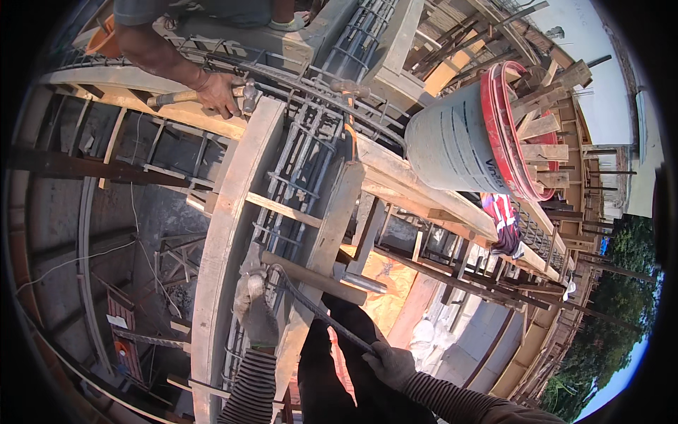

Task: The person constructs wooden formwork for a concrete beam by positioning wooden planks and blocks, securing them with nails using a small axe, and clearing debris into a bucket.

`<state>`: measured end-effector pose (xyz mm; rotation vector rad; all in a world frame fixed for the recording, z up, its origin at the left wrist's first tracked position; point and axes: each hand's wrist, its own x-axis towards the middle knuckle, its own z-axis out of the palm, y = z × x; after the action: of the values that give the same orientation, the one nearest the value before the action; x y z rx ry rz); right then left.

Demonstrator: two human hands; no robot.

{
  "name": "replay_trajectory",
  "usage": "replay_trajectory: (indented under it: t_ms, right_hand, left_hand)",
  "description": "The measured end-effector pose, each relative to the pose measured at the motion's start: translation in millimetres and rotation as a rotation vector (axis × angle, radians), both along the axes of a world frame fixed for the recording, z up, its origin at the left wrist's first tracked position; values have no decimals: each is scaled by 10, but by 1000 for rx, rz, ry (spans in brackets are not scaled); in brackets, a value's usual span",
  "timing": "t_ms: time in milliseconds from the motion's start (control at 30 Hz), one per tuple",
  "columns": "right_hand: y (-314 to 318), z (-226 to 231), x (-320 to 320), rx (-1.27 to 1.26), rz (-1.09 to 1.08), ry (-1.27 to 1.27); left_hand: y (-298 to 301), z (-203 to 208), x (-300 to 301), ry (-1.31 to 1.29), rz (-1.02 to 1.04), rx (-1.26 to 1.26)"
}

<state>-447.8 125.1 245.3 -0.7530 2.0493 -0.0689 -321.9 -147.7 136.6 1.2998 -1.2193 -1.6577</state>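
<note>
My right hand (393, 364), in a grey glove below a striped sleeve, is closed around the lower end of a thin ribbed reinforcing bar (328, 319). The bar slants up and left to the formwork trough. My gloved left hand (256, 318) is over the trough, its fingers curled near the bar's far end; what they hold is hidden. Just above it, a stout wooden piece (318, 277) lies across the trough. Beneath runs a cage of steel bars (305, 152). Far left, a co-worker's hand (220, 95) grips a hammer (248, 97) against the formwork.
A grey bucket (452, 134) with a red rim stands tilted at the right, on the formwork. Another hammer (349, 88) rests on the bars near the co-worker. Wooden beams (226, 261) border the trough, with deep gaps on both sides. Loose timber (544, 131) is piled behind the bucket.
</note>
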Motion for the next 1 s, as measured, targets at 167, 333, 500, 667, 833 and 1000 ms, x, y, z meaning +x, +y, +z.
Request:
replay_trajectory:
  t_ms: [167, 333, 500, 667, 833, 1000]
  right_hand:
    - [175, 199, -11, -58, -316, 77]
    - [244, 457, -208, -161, -542, 140]
    - [486, 219, -213, -337, -598, 220]
    - [-115, 209, -441, -352, -980, -15]
    - [-785, 243, -1168, -940, -1275, -63]
    - [-904, 1283, -2390, -1781, -957, 168]
  left_hand:
    - [-216, -93, -118, -348, 141, -154]
    - [-959, -1125, 567, -1019, 222, -517]
    - [-1380, -1200, 655, -1152, 231, -139]
    - [-1417, -1411, 672, -1147, 239, -72]
    - [-1386, -1491, 749, -1232, 167, -121]
    - [-1453, -1626, 864, -1291, 206, -40]
